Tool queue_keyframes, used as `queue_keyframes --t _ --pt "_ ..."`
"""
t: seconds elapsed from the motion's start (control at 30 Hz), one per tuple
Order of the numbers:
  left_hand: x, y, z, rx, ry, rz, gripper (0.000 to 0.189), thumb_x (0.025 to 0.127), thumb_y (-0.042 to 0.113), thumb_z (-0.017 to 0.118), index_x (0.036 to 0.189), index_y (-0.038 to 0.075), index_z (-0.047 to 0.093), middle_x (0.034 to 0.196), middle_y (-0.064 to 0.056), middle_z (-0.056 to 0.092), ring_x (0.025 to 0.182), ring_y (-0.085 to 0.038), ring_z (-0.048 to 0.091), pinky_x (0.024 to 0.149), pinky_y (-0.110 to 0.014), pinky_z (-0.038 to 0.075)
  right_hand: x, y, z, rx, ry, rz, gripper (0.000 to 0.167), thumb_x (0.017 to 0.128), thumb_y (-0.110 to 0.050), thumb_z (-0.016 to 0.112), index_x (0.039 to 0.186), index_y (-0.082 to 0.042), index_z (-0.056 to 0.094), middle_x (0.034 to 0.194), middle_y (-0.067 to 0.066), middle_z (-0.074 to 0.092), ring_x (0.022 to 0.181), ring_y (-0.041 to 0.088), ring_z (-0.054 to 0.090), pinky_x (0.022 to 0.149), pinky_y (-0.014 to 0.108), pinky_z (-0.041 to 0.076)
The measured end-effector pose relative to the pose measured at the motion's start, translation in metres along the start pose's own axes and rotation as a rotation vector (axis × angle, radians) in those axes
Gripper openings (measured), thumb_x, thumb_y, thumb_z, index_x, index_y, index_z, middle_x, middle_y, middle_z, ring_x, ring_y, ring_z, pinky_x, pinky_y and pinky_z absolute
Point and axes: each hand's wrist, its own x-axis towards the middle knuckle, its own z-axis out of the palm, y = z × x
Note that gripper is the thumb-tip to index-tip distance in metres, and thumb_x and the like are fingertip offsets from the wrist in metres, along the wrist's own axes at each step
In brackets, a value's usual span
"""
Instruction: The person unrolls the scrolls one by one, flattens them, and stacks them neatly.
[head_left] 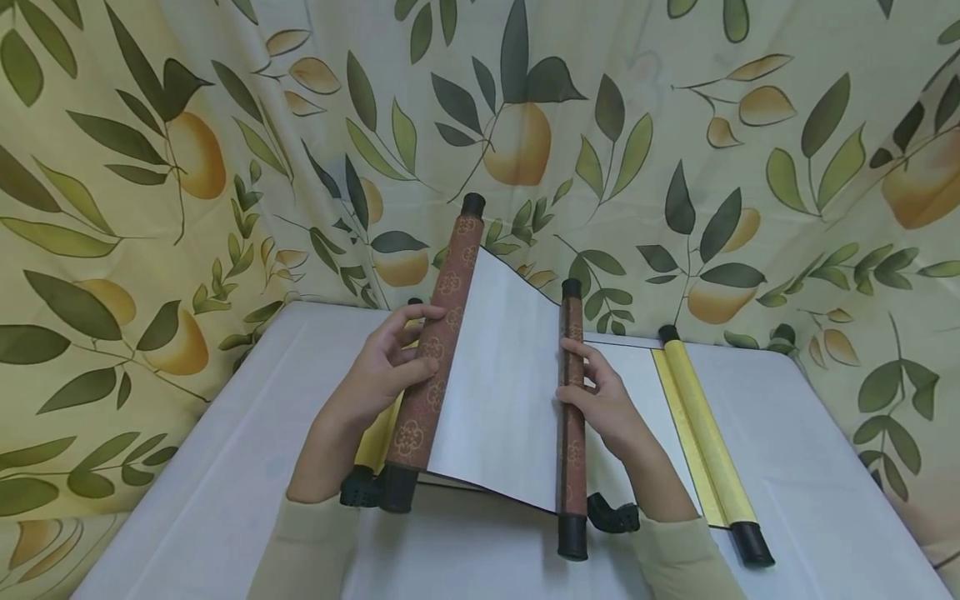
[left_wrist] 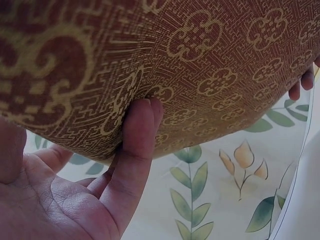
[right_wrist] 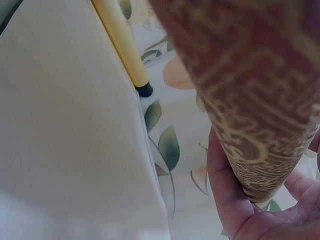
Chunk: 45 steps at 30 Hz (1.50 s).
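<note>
A hanging scroll with reddish-brown, gold-patterned backing is held up above the table, partly unrolled. Its blank white paper (head_left: pixel 501 383) spans two rolls with black end knobs. My left hand (head_left: pixel 371 375) grips the thicker left roll (head_left: pixel 444 333), thumb in front; the left wrist view shows a finger pressing into the patterned backing (left_wrist: pixel 220 80). Round the thinner right roll (head_left: pixel 573 450) my right hand (head_left: pixel 606 400) is curled, fingers and thumb on its near side. In the right wrist view the patterned roll (right_wrist: pixel 250 110) rests within the fingers.
Beneath lies a second, yellow-edged scroll, spread on the white-covered table (head_left: pixel 810 467). Its right roll (head_left: pixel 712 442) shows; its left roll (head_left: pixel 377 442) is mostly hidden behind my left hand. A fruit-and-leaf patterned curtain (head_left: pixel 645 50) surrounds the table's back and sides.
</note>
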Motion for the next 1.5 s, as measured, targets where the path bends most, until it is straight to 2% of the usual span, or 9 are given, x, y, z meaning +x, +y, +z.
queue_keyframes --t 0.17,0.37,0.53,0.7,0.97,1.27,1.37,1.5 --pt "-0.001 0.001 -0.002 -0.009 0.004 0.001 0.055 0.091 0.002 0.058 0.143 0.011 0.041 0.136 -0.02 0.043 0.106 -0.029 0.063 0.078 -0.043 0.058 0.0 -0.001 -0.001 -0.001 -0.002 0.0 0.068 0.094 -0.006 0.061 0.154 -0.019 0.032 0.147 0.026 0.032 0.129 0.044 0.044 0.093 0.049 0.051" --pt "-0.003 0.003 -0.004 -0.02 0.025 0.008 0.056 0.09 0.0 0.057 0.143 0.012 0.041 0.139 -0.019 0.042 0.107 -0.028 0.062 0.078 -0.043 0.058 0.001 0.001 -0.002 -0.016 0.002 -0.005 0.072 0.092 -0.004 0.065 0.155 -0.019 0.032 0.145 0.026 0.035 0.125 0.043 0.047 0.091 0.043 0.05" --pt "-0.004 0.004 -0.005 -0.03 0.036 0.029 0.055 0.09 0.001 0.057 0.142 0.01 0.041 0.139 -0.021 0.042 0.105 -0.028 0.063 0.077 -0.042 0.058 0.0 0.002 -0.003 -0.019 -0.001 -0.014 0.074 0.091 -0.002 0.065 0.155 -0.018 0.032 0.148 0.025 0.033 0.125 0.043 0.048 0.09 0.044 0.051" --pt "-0.007 0.007 -0.007 -0.038 0.074 0.041 0.055 0.089 0.0 0.057 0.141 0.011 0.043 0.136 -0.021 0.045 0.103 -0.029 0.064 0.076 -0.041 0.059 -0.001 0.003 -0.004 -0.033 -0.008 -0.014 0.074 0.091 -0.004 0.066 0.155 -0.02 0.031 0.153 0.023 0.028 0.128 0.044 0.045 0.094 0.046 0.048" --pt "-0.01 0.013 -0.01 -0.053 0.123 0.098 0.054 0.089 0.0 0.056 0.14 0.013 0.045 0.135 -0.022 0.046 0.105 -0.029 0.063 0.077 -0.038 0.059 -0.001 0.002 -0.004 -0.009 -0.023 -0.015 0.076 0.091 -0.002 0.064 0.156 -0.02 0.029 0.143 0.027 0.036 0.122 0.043 0.052 0.088 0.043 0.053" --pt "-0.009 0.017 -0.006 -0.107 0.131 0.137 0.05 0.09 0.0 0.056 0.137 0.016 0.048 0.133 -0.021 0.047 0.102 -0.028 0.063 0.077 -0.037 0.059 0.001 0.007 -0.009 0.003 -0.069 -0.013 0.077 0.091 -0.003 0.065 0.155 -0.022 0.029 0.142 0.027 0.037 0.118 0.039 0.056 0.085 0.04 0.055" --pt "-0.007 0.012 -0.006 -0.092 0.123 0.139 0.049 0.091 0.0 0.054 0.137 0.015 0.05 0.133 -0.021 0.047 0.101 -0.028 0.064 0.076 -0.037 0.059 -0.002 0.009 -0.014 -0.004 -0.061 -0.005 0.076 0.09 -0.002 0.064 0.155 -0.023 0.029 0.142 0.027 0.037 0.117 0.038 0.054 0.084 0.04 0.055" --pt "-0.004 0.002 -0.007 -0.003 0.119 0.11 0.047 0.091 0.0 0.05 0.137 0.011 0.054 0.136 -0.018 0.049 0.102 -0.029 0.063 0.078 -0.038 0.058 -0.008 0.009 -0.025 -0.013 -0.028 -0.006 0.076 0.09 0.0 0.061 0.156 -0.02 0.028 0.138 0.028 0.038 0.113 0.034 0.055 0.082 0.038 0.056"
